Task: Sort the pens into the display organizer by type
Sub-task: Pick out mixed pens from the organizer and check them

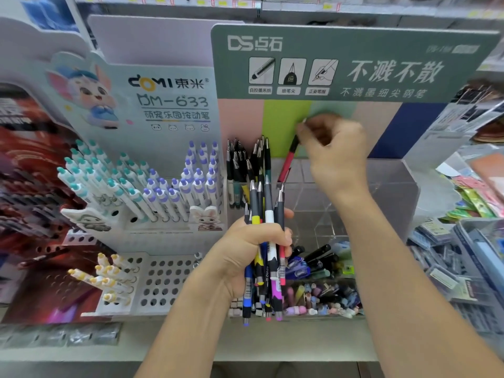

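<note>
Watching the head cam feed rn. Right hand is pinching the top end of a red pen, fingers curled in tight on it, pen hanging tilted below the fingertips w/ its lower end at the rim of the clear acrylic organizer. Left hand is clamped round a fat bundle of mixed pens, tips sticking up above the fingers, barcoded barrels poking out below.

What I'd worry abt imo: that pinch is only on the very end, so the red pen could swing and drop into the wrong cell, or land w/ the dark pens standing just left of the fingers. The bundle's smooth plastic barrels look slippery too; any loosening and a few slide out into the loose pile under the left hand.

Organizer walls are glossy see-thru, cell edges hard to read. Red pen's slim w/ a darker top.
</note>
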